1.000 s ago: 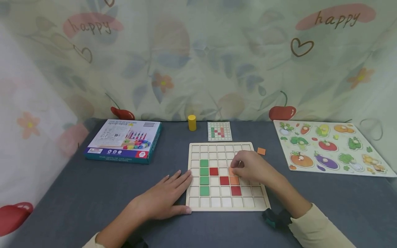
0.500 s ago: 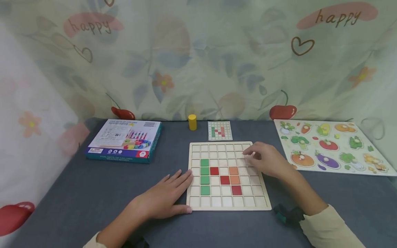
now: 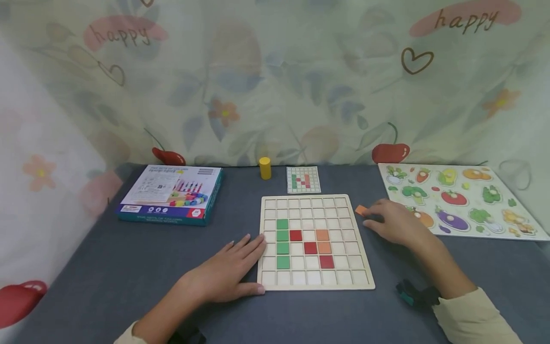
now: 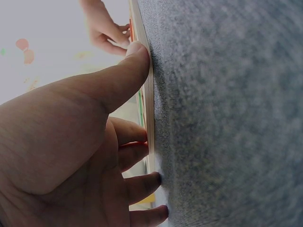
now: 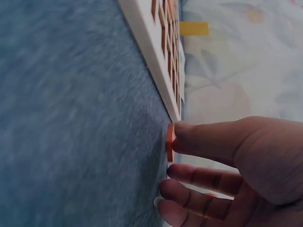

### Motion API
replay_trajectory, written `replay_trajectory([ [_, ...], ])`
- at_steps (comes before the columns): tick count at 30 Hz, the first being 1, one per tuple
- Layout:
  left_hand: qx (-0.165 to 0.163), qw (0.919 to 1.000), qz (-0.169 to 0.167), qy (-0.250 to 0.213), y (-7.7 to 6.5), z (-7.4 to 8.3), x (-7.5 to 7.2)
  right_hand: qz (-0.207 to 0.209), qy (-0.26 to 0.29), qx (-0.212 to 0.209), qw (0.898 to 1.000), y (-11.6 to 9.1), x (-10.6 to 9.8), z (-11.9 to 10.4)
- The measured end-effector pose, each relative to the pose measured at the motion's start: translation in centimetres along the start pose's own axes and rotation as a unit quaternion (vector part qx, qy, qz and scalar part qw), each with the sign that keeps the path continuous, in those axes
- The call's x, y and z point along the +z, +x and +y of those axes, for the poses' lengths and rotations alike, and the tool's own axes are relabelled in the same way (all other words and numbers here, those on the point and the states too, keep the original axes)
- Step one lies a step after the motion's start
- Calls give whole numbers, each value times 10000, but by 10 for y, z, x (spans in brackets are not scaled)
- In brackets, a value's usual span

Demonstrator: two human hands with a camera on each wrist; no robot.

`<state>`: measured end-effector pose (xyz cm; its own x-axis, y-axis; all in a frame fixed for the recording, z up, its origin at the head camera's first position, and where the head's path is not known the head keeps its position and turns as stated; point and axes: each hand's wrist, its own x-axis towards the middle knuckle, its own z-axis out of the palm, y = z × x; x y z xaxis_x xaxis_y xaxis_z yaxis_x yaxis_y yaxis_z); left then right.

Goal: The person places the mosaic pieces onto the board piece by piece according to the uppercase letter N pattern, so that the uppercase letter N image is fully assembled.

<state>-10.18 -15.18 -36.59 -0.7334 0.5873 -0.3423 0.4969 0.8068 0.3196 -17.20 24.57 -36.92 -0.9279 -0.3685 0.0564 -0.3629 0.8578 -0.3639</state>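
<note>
A square wooden grid board lies on the dark cloth, holding a column of green tiles, three red tiles and two orange tiles. My left hand rests at the board's left edge with fingers extended; in the left wrist view its thumb and fingertips touch the board's side. Off the board's upper right edge, a loose orange tile lies on the cloth. My right hand reaches it with fingertips at the tile, thumb and fingers spread apart in the head view.
Behind the board lie a small pattern card and an upright yellow cylinder. A boxed toy set is at the left. A vegetable puzzle board sits at the right, partly behind my right hand. A patterned curtain closes off the back.
My right hand has left the orange tile in the grid and moved right to the loose orange tile beside the board. My left hand has stayed at the board's edge.
</note>
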Motion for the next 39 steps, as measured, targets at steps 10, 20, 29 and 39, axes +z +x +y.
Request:
replay_trajectory([
  [10, 6, 10000, 6, -76, -1, 0, 1, 204, 26, 182, 9996, 5, 4, 2],
  [20, 61, 10000, 32, -50, -1, 0, 0, 205, 20, 452, 9988, 14, 6, -1],
  [29, 52, 10000, 11, -55, -2, 0, -1, 201, 961, 269, 9948, 7, 3, 5],
  [39, 16, 10000, 7, -68, -1, 1, -2, 574, 1397, 365, 9879, 12, -1, -8],
])
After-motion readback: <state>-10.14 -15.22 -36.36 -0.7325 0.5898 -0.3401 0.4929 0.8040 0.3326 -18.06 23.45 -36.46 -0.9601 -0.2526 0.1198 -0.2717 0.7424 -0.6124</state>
